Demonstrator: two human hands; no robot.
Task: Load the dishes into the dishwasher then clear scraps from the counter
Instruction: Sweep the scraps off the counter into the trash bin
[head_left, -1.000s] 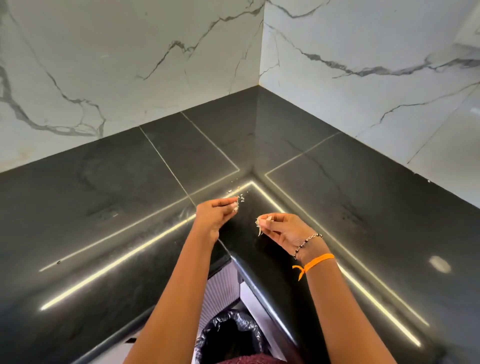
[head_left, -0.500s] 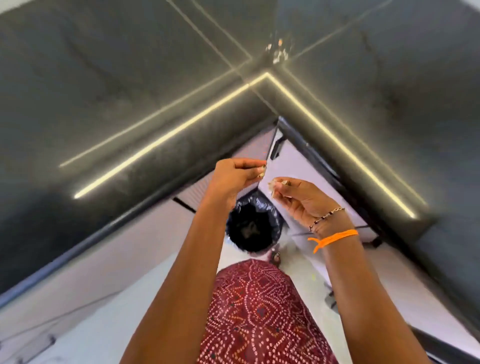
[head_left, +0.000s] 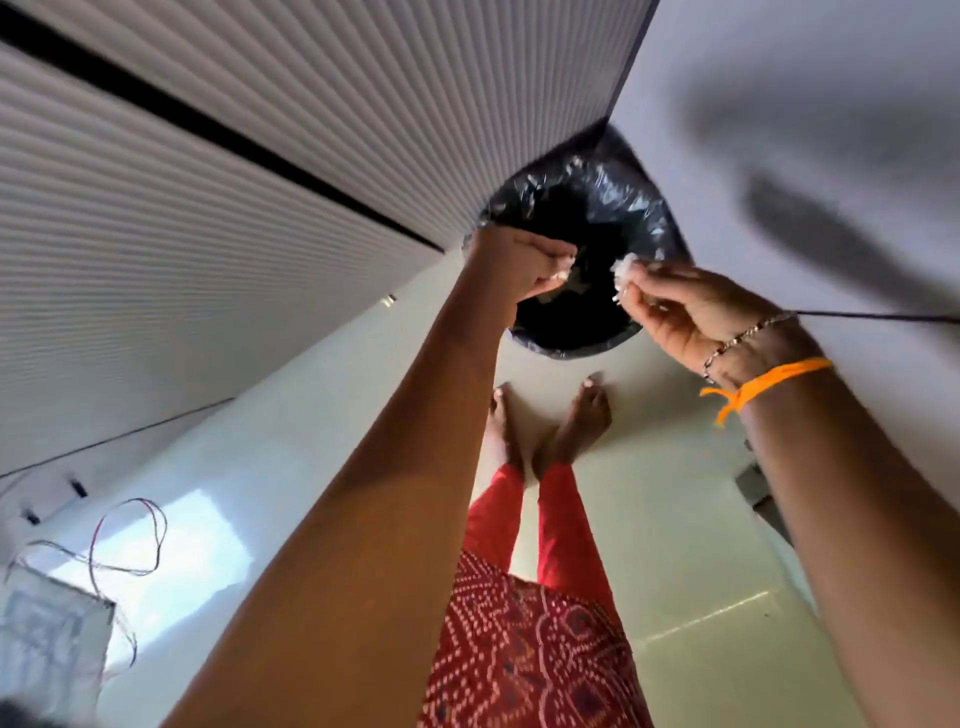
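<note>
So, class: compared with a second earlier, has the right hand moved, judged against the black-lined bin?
Yes. The right hand, pinching white scraps, now sits at the bin rim, having come away from the counter corner and down towards it.

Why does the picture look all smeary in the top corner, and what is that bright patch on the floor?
Head view: motion blur smears the dark streaks at the upper right; sunlight makes the bright floor patch at the lower left; the wide lens stretches the arms; the scraps look soft.

Pale glossy floor (head_left: 322, 415), sunlit patch at lower left. White ribbed cabinet fronts (head_left: 182, 218) with dark gap on left, plain white panel (head_left: 779, 62) on right. Loose wires (head_left: 130, 535) lower left.
</note>
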